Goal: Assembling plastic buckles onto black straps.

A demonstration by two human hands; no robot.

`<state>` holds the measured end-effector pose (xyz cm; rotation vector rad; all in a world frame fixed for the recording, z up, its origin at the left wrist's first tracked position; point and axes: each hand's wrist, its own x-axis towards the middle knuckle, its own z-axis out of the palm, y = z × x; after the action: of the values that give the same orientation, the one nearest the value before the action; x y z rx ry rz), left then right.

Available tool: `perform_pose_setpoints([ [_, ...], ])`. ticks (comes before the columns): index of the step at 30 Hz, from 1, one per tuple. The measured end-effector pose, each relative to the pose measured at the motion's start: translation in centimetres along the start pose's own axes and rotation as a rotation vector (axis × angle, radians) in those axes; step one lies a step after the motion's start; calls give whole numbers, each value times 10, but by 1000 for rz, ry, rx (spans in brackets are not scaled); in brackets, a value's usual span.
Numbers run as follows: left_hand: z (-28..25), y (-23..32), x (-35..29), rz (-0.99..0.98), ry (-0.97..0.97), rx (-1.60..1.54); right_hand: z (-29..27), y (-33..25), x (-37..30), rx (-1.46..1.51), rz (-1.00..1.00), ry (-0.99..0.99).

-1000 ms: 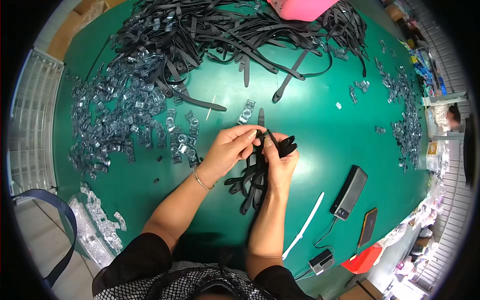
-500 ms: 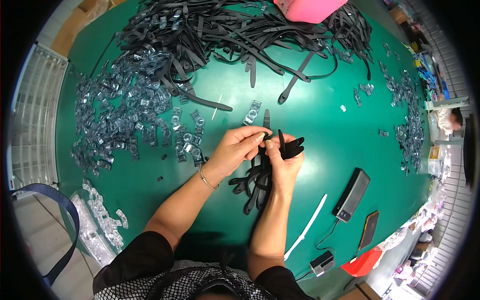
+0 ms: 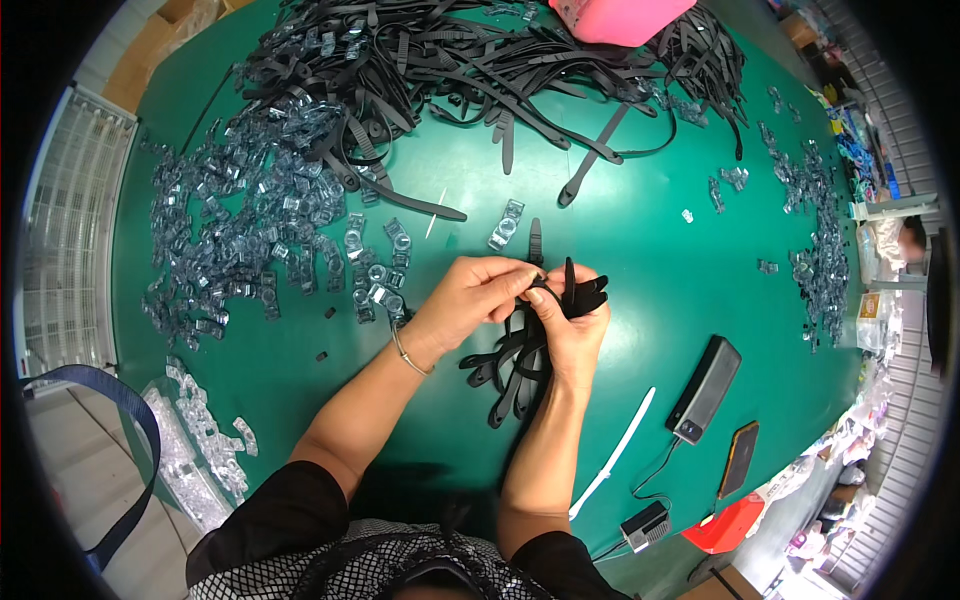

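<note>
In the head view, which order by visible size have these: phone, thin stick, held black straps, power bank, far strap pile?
1. Far strap pile
2. Held black straps, power bank: unsure, straps partly covered
3. Phone
4. Thin stick

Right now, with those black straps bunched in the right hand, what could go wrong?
The right hand holds several black straps at once, so one might slip out. The overlapping strap ends beside its wrist could tangle. A clear plastic piece lies just beyond the left hand and might get knocked.
</note>
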<state>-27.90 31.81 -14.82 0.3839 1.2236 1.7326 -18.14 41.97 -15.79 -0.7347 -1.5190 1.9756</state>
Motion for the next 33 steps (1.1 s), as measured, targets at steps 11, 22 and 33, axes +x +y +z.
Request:
perform_pose_setpoints([
  [11, -1, 13, -4, 28, 67, 304, 4, 2, -1, -35, -9, -95],
  [22, -3, 3, 4, 23, 111, 357, -8, 1, 9, -279, -263, -144],
  [33, -18, -14, 2, 133, 111, 31, -6, -6, -6, -220, -444, 20],
])
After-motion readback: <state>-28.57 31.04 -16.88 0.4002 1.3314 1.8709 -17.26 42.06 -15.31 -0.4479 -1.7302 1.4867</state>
